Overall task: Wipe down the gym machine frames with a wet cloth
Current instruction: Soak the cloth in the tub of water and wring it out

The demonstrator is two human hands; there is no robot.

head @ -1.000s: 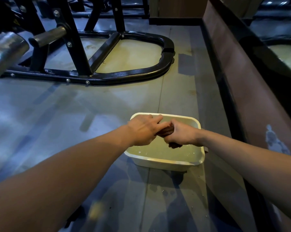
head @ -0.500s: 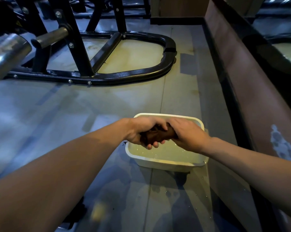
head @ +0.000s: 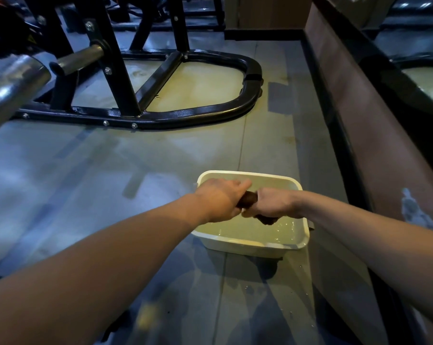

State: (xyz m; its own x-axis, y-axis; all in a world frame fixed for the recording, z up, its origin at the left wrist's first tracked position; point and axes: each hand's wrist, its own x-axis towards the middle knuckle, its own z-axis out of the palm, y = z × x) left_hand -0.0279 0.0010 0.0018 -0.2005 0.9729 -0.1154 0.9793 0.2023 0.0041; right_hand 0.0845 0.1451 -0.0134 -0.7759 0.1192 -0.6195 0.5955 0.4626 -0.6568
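head view: cloth (head: 249, 198) gripped between both hands over basin (head: 250, 244).

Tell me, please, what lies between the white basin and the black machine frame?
In the head view, only bare grey floor lies between the basin and the machine frame.

Cloth (head: 249, 198) between both hands, over basin (head: 250, 247)
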